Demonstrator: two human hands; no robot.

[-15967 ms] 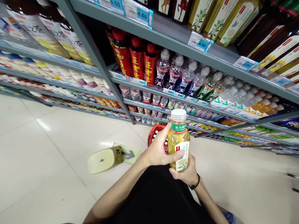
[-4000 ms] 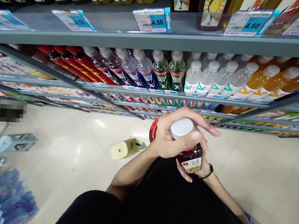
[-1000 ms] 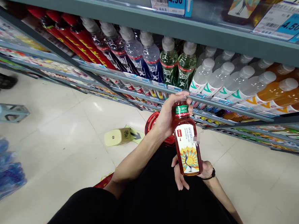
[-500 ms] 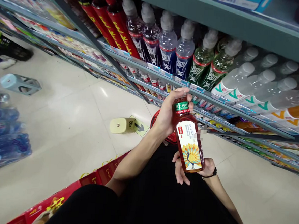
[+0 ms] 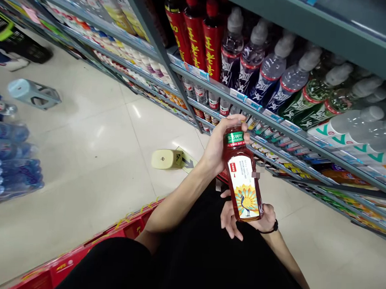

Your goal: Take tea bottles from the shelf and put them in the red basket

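Observation:
My left hand (image 5: pixel 217 144) is wrapped round the neck of a tea bottle (image 5: pixel 243 173) full of reddish-brown drink. The bottle has a green and red neck band and a white label with a peacock; its base tilts down toward my body. Behind the base lies my right hand (image 5: pixel 232 219), fingers apart and loosely bent, a black band on its wrist. Whether its palm touches the bottle cannot be seen. Part of a red basket (image 5: pixel 223 176) shows behind the bottle and my left wrist.
Ahead runs a shelf (image 5: pixel 197 75) with red-capped bottles (image 5: pixel 196 40) and several sports-cap bottles (image 5: pixel 263 70). On the floor stand a yellow stool (image 5: pixel 166 159) and a blue stool (image 5: pixel 34 93). Water bottle packs (image 5: pixel 14 173) lie at left, red boxes (image 5: pixel 57 267) beside me. A person's shoe (image 5: pixel 11 63) shows far left.
My view has turned left, so the shelf bottles shift rightward in the picture. The tea bottle stays in my left hand. My right hand's fingers have spread slightly behind the base.

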